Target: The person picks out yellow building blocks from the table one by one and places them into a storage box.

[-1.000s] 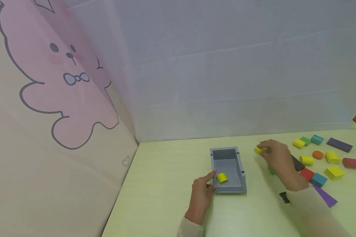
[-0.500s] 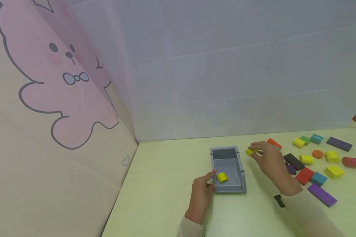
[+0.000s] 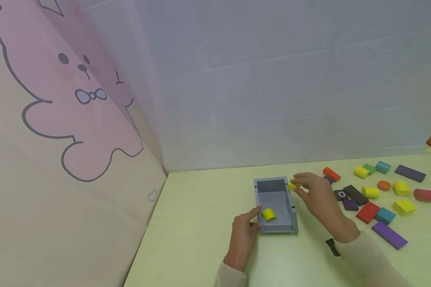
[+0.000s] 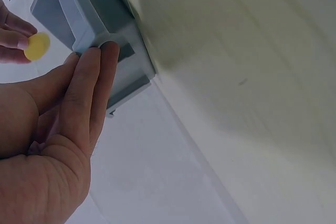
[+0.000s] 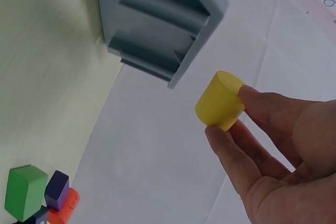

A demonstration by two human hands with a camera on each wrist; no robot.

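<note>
A grey open-topped box [image 3: 277,229] stands on the table, with one yellow cylinder block [image 3: 268,215] lying in its near left part. The left hand [image 3: 242,239] touches the box's left side with straight fingertips, which the left wrist view shows against the grey wall [image 4: 86,9]. Between thumb and fingers, the right hand [image 3: 317,199] pinches a second yellow cylinder block [image 5: 219,102]. It holds this block in the air by the box's far right rim. In the right wrist view, a gap shows between the held block and the grey box [image 5: 157,19].
Several coloured blocks lie at the right, among them a red block [image 3: 368,212], a purple block [image 3: 389,235], an orange cylinder [image 3: 332,174] and a dark plank [image 3: 410,173]. A pale curtain [image 3: 273,99] hangs behind the table, and a wall with a bear print [image 3: 86,131] rises at the left.
The right hand has moved left with the yellow cylinder block, from beside the loose blocks to the box's right rim, uncovering more blocks. The left hand and box stay in place.
</note>
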